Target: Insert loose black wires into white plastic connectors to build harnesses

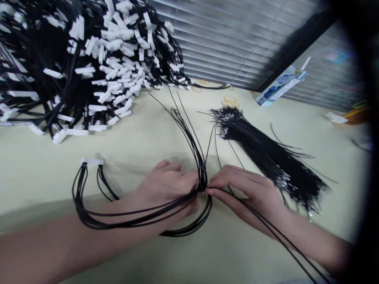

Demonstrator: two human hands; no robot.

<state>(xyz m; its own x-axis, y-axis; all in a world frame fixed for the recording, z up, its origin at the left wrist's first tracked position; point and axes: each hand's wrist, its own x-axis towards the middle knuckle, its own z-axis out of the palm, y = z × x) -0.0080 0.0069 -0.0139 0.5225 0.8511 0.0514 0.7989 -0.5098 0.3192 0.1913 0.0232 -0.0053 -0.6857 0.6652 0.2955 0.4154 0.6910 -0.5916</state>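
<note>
My left hand (pixel 170 183) is closed around a looped black wire harness (pixel 118 225), near a small pale connector (pixel 201 193) at its fingertips. The harness bends back over my left forearm to a white connector (pixel 92 161) on the left, and loose wire ends fan upward from the grip. My right hand (pixel 251 189) pinches thin black wires (pixel 275 232) between thumb and forefinger, its tips right beside the pale connector. The wires trail from that pinch to the lower right. Whether their ends sit inside the connector cannot be made out.
A large heap of black harnesses with white connectors (pixel 118 71) fills the upper left. Right of my hands lies a bundle of cut black wires (pixel 266 150). Behind it are rubber bands (pixel 230 101) and a drink carton (pixel 280 86) by the window blinds (pixel 219 43).
</note>
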